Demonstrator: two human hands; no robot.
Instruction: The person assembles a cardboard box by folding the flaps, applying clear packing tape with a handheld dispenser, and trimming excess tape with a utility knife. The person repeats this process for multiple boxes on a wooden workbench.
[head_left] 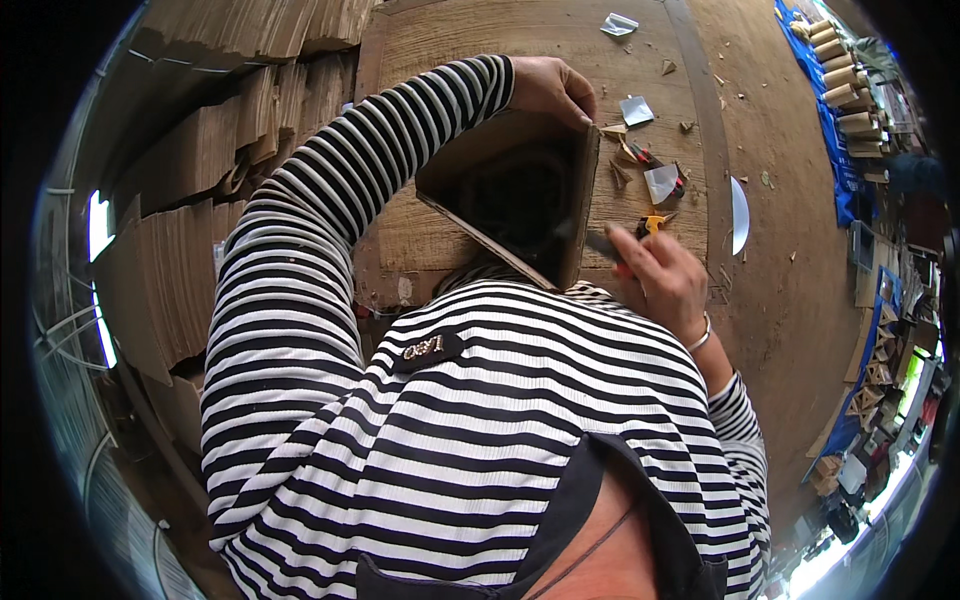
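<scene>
A three-sided brown cardboard box (582, 195) stands against my striped top at the table's near edge, its open end showing a dark inside. My left hand (555, 92) reaches round its far side, fingers closed on the top far corner. On the right, my right hand (668, 283) grips a knife (599, 243) with a dark blade; a bit of red shows at its handle. The blade points left at the box's right wall; whether it touches is unclear. Just beyond that hand lies a yellow-and-black tool (652, 223) of a kind I cannot make out.
White pieces (661, 184), a red-and-black tool (640, 153) and cardboard scraps (619, 176) lie on the wooden table (480, 35). Tall cardboard stacks (165, 270) rise at left. Cardboard tubes (840, 75) lie on blue sheeting at far right.
</scene>
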